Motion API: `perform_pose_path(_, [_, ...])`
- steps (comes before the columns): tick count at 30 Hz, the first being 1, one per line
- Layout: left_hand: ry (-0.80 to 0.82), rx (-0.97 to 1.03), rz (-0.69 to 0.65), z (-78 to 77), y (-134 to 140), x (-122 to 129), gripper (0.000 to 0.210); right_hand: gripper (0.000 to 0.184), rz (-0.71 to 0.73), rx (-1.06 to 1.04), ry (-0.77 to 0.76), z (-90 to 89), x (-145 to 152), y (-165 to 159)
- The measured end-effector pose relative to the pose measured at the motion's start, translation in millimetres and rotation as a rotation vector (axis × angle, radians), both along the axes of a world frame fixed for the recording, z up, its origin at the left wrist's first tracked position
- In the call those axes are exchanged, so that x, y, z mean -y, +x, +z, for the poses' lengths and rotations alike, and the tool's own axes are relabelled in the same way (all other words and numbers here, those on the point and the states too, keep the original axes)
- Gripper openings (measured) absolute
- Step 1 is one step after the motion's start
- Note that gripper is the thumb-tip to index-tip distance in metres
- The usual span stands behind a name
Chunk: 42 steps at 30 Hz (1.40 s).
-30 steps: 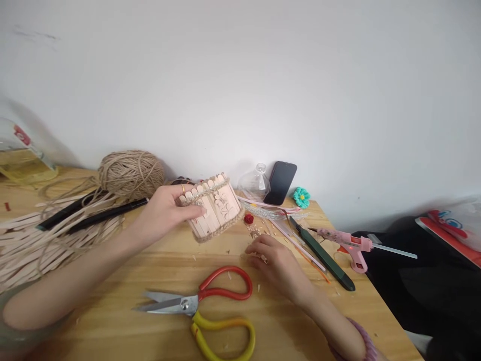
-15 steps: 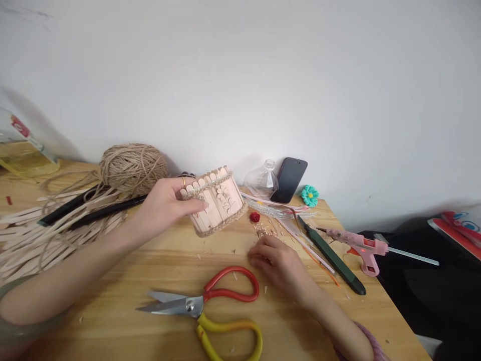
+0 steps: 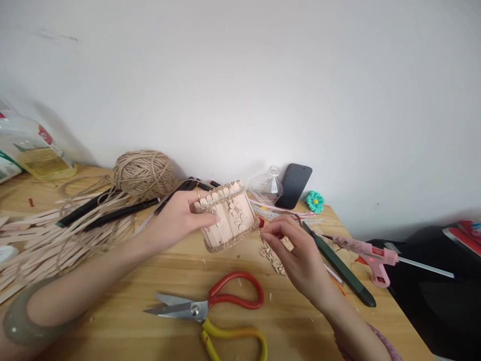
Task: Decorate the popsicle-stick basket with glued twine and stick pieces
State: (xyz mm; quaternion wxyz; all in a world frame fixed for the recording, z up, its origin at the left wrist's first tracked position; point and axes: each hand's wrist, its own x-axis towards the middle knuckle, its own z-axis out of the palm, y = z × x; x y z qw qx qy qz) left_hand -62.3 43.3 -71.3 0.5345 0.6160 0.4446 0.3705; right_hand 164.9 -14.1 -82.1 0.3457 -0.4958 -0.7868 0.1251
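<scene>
My left hand [image 3: 179, 216] is closed around one end of a small box made of wooden craft sticks [image 3: 222, 228], trimmed with twine and a raised wooden flower. Held tilted above the table, the box has a row of rounded stick ends along its top edge. My right hand [image 3: 300, 258] is pinched close to the box's right corner; anything between its fingertips is too small to make out. Just behind those fingertips shows part of a red rose [image 3: 262, 222]. Small wood cutouts [image 3: 273, 260] lie below the right hand. Open-bladed scissors [image 3: 195, 311] rest in front.
A twine ball [image 3: 145, 173], loose craft sticks [image 3: 33, 260] and black markers [image 3: 124, 214] lie on the left, with a bottle of yellow liquid [image 3: 47, 160] behind. A phone [image 3: 294, 185], green flower [image 3: 314, 201], green cutter [image 3: 340, 265] and pink glue gun [image 3: 376, 255] are on the right.
My right hand has lifted from the wood cutouts to beside the box's right corner, fingers pinched. My left hand still holds the box; the whole view has shifted slightly.
</scene>
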Motion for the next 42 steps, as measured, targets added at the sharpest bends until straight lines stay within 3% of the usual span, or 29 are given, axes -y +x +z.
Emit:
perform_pose_path(4, [-0.039,-0.030,-0.011,3.0,5.3,7.1,0.010,0.012,0.010,-0.232,0.015,19.7,-9.2,-17.5])
perform_pose_path(15, [-0.054,-0.019,-0.059,13.3,8.7,17.6,0.009,0.012,0.066,-0.379,0.006,11.8,-17.4,-25.2])
perform_pose_path(32, [-0.080,-0.023,-0.064,11.3,7.8,19.4,0.006,0.009,0.013,-0.167,0.280,10.3,-13.4,-30.3])
perform_pose_path(36, [-0.094,0.002,-0.059,13.3,8.0,19.3,0.007,0.015,-0.025,-0.094,0.488,8.3,-10.8,-27.1])
perform_pose_path(39, [-0.103,0.046,-0.077,15.6,8.4,19.6,0.008,0.026,0.048,0.059,0.676,5.1,-7.9,-21.8])
perform_pose_path(42, [-0.123,0.078,-0.076,17.1,8.8,20.9,0.008,0.037,0.137,0.193,0.740,2.1,-7.1,-17.3])
